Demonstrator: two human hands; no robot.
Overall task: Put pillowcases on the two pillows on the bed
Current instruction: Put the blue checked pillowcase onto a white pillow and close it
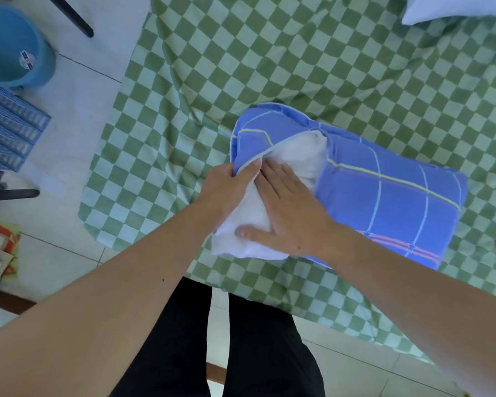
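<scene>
Beside the left hand (226,186) pinching the blue checked pillowcase (384,196) hem, the flat right hand (287,213) presses the half-covered white pillow (249,224) (second pillow (453,7) bare).

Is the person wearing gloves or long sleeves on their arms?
No. Both arms are bare right down to the hands: no sleeves, gloves, watch or rings show. The left hand and right hand are bare too. A few small dark moles dot the forearms. Below them, the legs wear black trousers.
</scene>
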